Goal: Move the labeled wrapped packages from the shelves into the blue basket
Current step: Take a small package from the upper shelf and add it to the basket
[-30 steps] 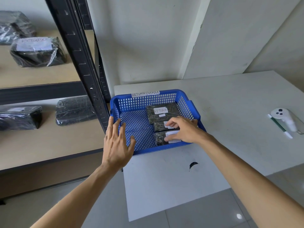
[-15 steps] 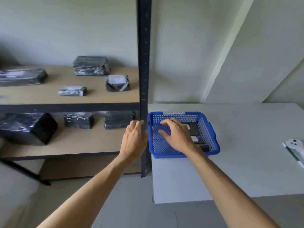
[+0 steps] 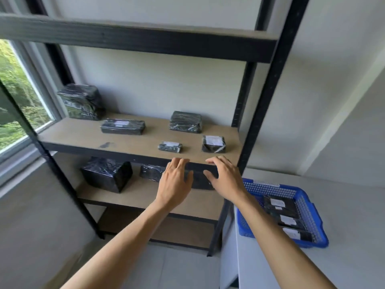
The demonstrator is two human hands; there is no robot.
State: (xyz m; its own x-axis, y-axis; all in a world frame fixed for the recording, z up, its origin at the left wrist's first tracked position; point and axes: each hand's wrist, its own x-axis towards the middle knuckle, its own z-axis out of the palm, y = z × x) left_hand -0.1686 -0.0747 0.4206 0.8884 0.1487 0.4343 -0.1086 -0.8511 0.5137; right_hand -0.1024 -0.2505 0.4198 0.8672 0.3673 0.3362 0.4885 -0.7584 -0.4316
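Black plastic-wrapped packages with white labels sit near the front right corner of the tan wooden shelf; three more lie in the blue plastic basket. Both arms reach forward, left hand and right hand empty, fingers loosely spread, palms down by the shelf's front edge.

Both hands, left and right, now out of the blue basket, up before the shelf edge.
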